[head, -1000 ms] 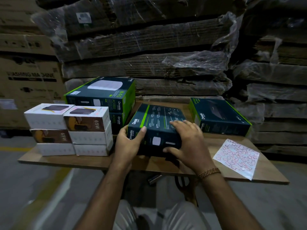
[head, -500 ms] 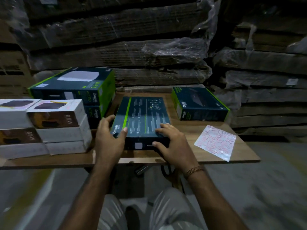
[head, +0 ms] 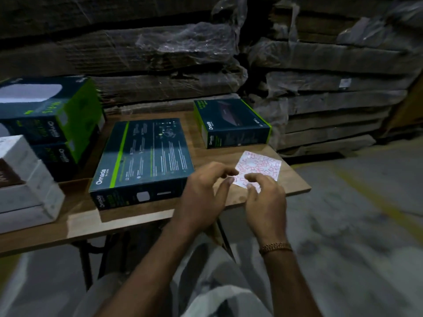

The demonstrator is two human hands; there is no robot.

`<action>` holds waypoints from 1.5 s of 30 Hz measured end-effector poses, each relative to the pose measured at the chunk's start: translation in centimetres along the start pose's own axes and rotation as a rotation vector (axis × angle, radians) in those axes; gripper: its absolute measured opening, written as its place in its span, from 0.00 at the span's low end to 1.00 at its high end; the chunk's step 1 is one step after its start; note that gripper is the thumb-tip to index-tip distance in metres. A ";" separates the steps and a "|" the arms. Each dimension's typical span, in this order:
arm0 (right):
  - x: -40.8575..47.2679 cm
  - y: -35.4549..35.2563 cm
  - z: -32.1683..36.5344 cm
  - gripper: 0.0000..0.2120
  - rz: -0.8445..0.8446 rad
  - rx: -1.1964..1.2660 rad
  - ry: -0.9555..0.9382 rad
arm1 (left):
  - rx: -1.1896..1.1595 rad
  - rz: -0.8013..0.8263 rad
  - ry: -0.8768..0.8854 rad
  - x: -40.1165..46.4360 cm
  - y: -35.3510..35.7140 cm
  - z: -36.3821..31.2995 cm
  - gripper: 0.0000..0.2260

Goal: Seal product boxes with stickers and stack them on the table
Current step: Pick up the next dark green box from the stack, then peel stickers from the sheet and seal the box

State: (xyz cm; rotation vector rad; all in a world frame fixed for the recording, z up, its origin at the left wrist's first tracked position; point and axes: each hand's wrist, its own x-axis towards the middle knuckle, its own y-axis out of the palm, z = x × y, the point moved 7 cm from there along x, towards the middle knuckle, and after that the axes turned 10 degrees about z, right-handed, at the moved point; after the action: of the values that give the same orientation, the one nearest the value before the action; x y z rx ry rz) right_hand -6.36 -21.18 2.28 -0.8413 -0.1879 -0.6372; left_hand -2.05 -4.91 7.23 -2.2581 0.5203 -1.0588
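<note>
Wooden table, dim warehouse light. Flat dark Omada box lies at table centre, back panel up, no hand on it. Sticker sheet, white with red marks, lies at 3 o'clock of that box, near the table's right edge. Both hands meet over the sheet's near corner: left hand with fingers curled, tips at the sheet edge; right hand with thumb and forefinger bent toward the same corner. Whether either actually pinches the sheet or a sticker, cannot tell. Second dark box at 1 o'clock, well apart. Two stacked green-sided boxes at 10 o'clock; white boxes at 9 o'clock. Wrapped cardboard stacks behind.
</note>
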 end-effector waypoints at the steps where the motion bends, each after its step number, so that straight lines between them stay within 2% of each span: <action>1: 0.0 -0.3 -0.9 0.13 -0.016 -0.029 0.037 | -0.010 0.027 -0.017 0.7 1.3 0.5 0.10; 7: 0.3 -0.2 -3.8 0.16 0.056 -0.260 0.059 | 0.045 0.246 -0.137 3.2 7.9 5.7 0.23; 11: 0.3 0.7 -4.4 0.14 0.130 -0.250 -0.026 | 0.053 0.322 -0.115 3.0 9.0 6.2 0.21; 17: 0.3 -0.6 -5.1 0.10 0.096 -0.207 -0.080 | 0.049 0.322 -0.177 2.5 8.9 6.5 0.19; 22: 0.3 -1.0 -4.9 0.13 0.070 -0.223 -0.118 | 0.089 0.339 -0.166 2.4 8.9 6.3 0.16; 25: 0.5 -0.8 -4.4 0.15 0.112 -0.202 -0.131 | 0.105 0.345 -0.166 2.5 9.0 6.3 0.15; 32: 0.9 0.4 -4.2 0.12 0.195 -0.195 -0.125 | 0.127 0.342 -0.149 2.4 9.4 6.5 0.14; 45: 3.1 1.4 -2.9 0.14 0.255 -0.249 -0.177 | 0.177 0.379 -0.200 2.7 9.6 6.8 0.20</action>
State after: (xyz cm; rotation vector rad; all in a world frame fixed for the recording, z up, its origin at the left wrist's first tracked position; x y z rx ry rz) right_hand -3.35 -24.06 0.72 -1.1421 -0.1596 -0.3496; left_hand 3.98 -11.36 -0.99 -1.9805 0.7046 -0.6537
